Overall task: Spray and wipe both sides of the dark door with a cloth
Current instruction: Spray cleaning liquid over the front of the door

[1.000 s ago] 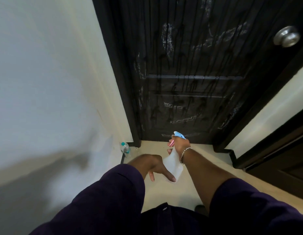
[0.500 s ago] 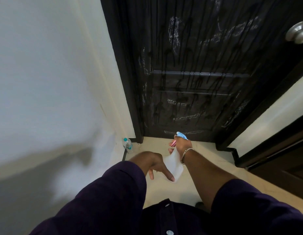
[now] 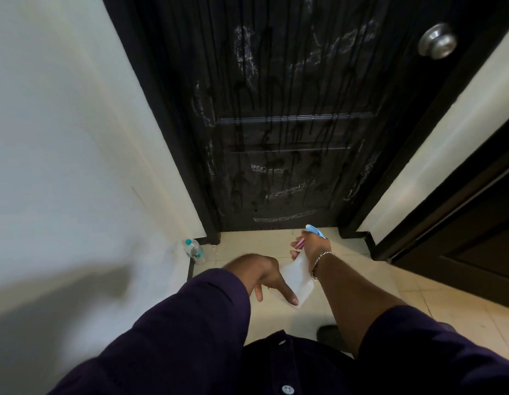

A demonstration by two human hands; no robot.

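Here right hand (image 3: 313, 248) grasps spray bottle (image 3: 299, 276); left hand (image 3: 262, 273) fingers straight, released, thumb touching bottle. Bottle's neck hidden by fingers.

Matt dark wood door (image 3: 290, 109) streaked wet; brushed metal knob (image 3: 437, 41); translucent plastic bottle (image 3: 298, 276).

No readable text anywhere. Water bottle (image 3: 194, 250) by the wall has a label, too small to read. Whitish streaks on dark door (image 3: 290, 124) form no letters.

Dim, wide-angle bending at edges, lower-left shadow.
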